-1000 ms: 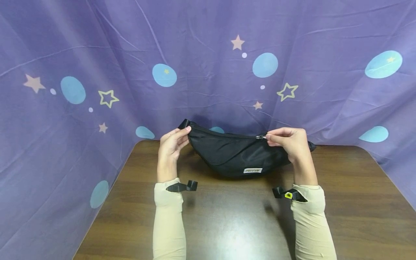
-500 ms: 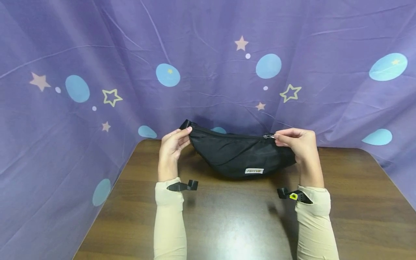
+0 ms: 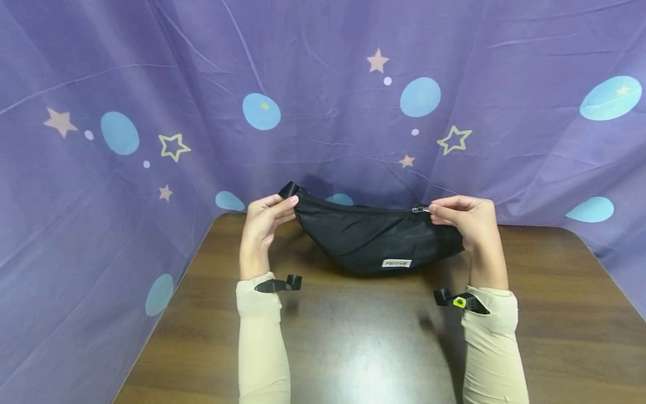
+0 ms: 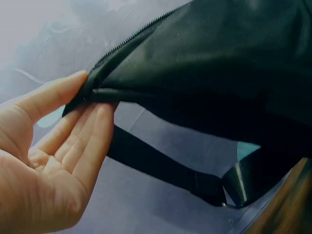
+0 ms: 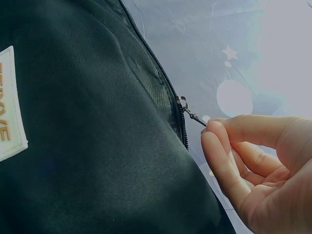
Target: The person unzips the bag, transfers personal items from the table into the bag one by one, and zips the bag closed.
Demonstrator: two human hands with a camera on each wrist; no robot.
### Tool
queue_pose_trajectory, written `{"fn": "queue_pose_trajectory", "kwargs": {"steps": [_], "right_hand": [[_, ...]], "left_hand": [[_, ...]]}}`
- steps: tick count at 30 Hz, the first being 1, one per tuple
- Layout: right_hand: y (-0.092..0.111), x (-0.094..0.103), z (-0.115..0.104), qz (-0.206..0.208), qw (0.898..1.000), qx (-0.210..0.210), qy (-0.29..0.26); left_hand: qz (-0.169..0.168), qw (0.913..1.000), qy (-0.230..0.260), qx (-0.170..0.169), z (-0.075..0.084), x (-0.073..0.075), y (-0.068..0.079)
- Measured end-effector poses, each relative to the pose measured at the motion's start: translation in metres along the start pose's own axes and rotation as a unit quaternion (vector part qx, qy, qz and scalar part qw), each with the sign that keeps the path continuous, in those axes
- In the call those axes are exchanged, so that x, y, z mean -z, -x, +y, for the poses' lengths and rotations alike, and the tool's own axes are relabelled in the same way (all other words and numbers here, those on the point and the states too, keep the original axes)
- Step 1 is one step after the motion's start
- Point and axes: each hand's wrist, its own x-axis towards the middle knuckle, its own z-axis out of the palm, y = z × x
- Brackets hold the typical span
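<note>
A black waist bag with a white label stands on the table, its zipper running along the top edge. My left hand pinches the bag's left end between thumb and fingers, by the strap's root. In the left wrist view a black strap hangs behind that corner. At the zipper's right part, my right hand pinches the metal zipper pull between thumb and forefinger. The slider sits on the teeth, with a short run of zipper below it in the right wrist view. The bag's right end is hidden behind my right hand.
The brown wooden table reaches back to a purple curtain with stars and blue ovals, which hangs close behind the bag and along the left side. Black straps with small devices circle both sleeves.
My right hand has drawn the zipper pull to the right along the bag's top edge, mostly in the first half second. My left hand keeps its hold on the left end.
</note>
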Motion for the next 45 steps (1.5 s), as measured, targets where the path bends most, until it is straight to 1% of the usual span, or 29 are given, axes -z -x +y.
{"fn": "queue_pose_trajectory", "kwargs": {"steps": [3,6,10,14,19,24,28,36,42,45], "right_hand": [[0.001,0.001,0.001,0.001,1.000,-0.004,0.004],[0.001,0.002,0.002,0.002,1.000,-0.009,0.006],[0.001,0.004,0.003,0.000,1.000,-0.007,0.006],[-0.001,0.005,0.001,0.000,1.000,0.003,-0.003],[-0.003,0.005,-0.002,0.004,1.000,0.011,-0.016],[-0.002,0.006,-0.002,0.004,1.000,0.011,-0.015],[-0.001,0.008,-0.002,0.007,1.000,0.013,-0.015],[-0.002,0.010,-0.005,0.014,0.999,0.026,-0.028],[-0.001,0.010,-0.003,0.017,0.999,0.021,-0.030],[-0.001,0.011,-0.003,0.024,0.999,0.018,-0.030]], "left_hand": [[-0.008,0.9999,0.002,-0.009,-0.003,0.001,-0.001],[-0.008,0.9999,0.005,-0.011,-0.005,0.001,-0.001],[0.004,0.9999,0.008,-0.009,-0.006,0.000,-0.001],[0.016,0.9996,0.021,-0.004,-0.002,-0.002,-0.001],[0.028,0.9994,0.022,0.003,0.002,-0.002,-0.002],[0.036,0.9988,0.029,0.012,0.001,-0.002,0.000],[0.037,0.9988,0.031,0.013,-0.001,-0.004,0.000],[0.039,0.9987,0.031,0.009,0.000,-0.007,-0.003],[0.040,0.9984,0.036,0.017,0.000,-0.006,-0.001],[0.038,0.9984,0.039,0.016,-0.001,-0.006,0.000]]}}
